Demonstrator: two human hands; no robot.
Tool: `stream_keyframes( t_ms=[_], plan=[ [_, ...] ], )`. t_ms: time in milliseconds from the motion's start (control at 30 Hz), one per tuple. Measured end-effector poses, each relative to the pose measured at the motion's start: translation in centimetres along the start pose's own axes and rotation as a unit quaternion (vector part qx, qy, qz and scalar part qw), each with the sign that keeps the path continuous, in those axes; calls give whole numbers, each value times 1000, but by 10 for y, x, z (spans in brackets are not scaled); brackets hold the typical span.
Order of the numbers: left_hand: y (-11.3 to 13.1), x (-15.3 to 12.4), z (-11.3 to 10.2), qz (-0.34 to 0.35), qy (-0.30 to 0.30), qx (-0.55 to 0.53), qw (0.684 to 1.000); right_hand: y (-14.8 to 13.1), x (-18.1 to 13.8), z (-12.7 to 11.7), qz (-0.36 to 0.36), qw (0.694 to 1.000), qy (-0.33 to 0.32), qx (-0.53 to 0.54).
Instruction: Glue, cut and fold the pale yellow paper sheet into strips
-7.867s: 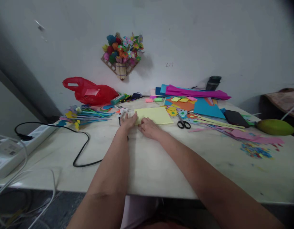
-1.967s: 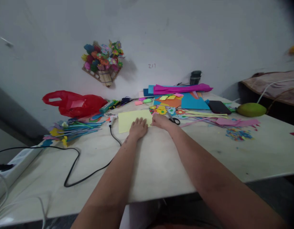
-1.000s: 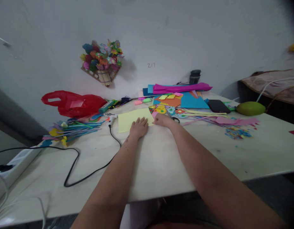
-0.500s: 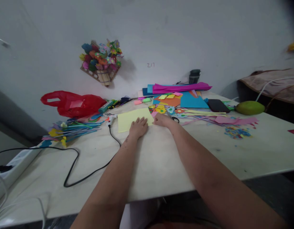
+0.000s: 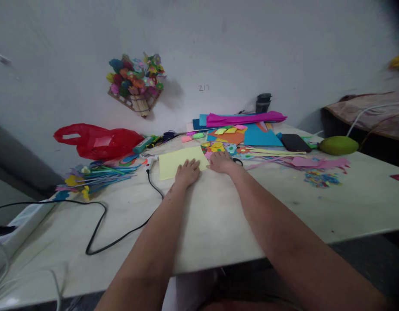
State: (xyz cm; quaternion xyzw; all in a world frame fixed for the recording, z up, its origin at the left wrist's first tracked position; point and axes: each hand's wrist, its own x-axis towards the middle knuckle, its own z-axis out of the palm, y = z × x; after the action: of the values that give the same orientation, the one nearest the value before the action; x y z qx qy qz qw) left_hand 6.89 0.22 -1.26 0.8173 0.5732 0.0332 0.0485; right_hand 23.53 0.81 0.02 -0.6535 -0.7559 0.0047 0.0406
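A pale yellow sheet point(image 5: 173, 162) lies flat on the table. My left hand point(image 5: 187, 172) rests on its near right part, palm down with the fingers spread. Just beyond the sheet's right edge is my right hand point(image 5: 220, 162), its fingers stretched out over the tabletop and nothing visibly gripped. Scissors point(image 5: 237, 161) with a black handle lie beside that hand, partly hidden by it. Small cut-out flowers point(image 5: 231, 149) in several colours are spread past its fingertips. A white glue gun point(image 5: 150, 163) touches or nearly touches the sheet's left edge.
A black cord point(image 5: 96, 231) loops across the left side. Behind it are a red plastic bag point(image 5: 105, 140) and stemmed craft flowers point(image 5: 89, 179). Coloured sheets point(image 5: 262, 135), a phone point(image 5: 295, 143), a green fruit point(image 5: 338, 145) and small scraps point(image 5: 322, 179) lie to the right.
My right hand has opened from curled fingers at the sheet's right edge to stretched-out fingers. My left hand and the yellow sheet have stayed in place.
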Motion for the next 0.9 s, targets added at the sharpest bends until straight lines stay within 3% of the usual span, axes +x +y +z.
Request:
stream_keyframes(
  t_ms=[333, 500, 567, 733, 900],
  plan=[
    [1, -3, -5, 3, -9, -8, 1000, 6, 0, 1, 11, 1000, 1, 21],
    [0, 0, -2, -2, -5, 2, 1000, 8, 3, -4, -11, 996, 83, 30],
    [0, 1, -1, -3, -2, 1, 1000, 7, 4, -9, -22, 992, 102, 70],
    [1, 1, -1, 1, 3, -2, 1000, 1, -3, -15, -123, 971, 59, 197],
    [2, 1, 1, 1, 9, -1, 1000, -16, -6, -10, -55, 936, 74, 340]
  ],
)
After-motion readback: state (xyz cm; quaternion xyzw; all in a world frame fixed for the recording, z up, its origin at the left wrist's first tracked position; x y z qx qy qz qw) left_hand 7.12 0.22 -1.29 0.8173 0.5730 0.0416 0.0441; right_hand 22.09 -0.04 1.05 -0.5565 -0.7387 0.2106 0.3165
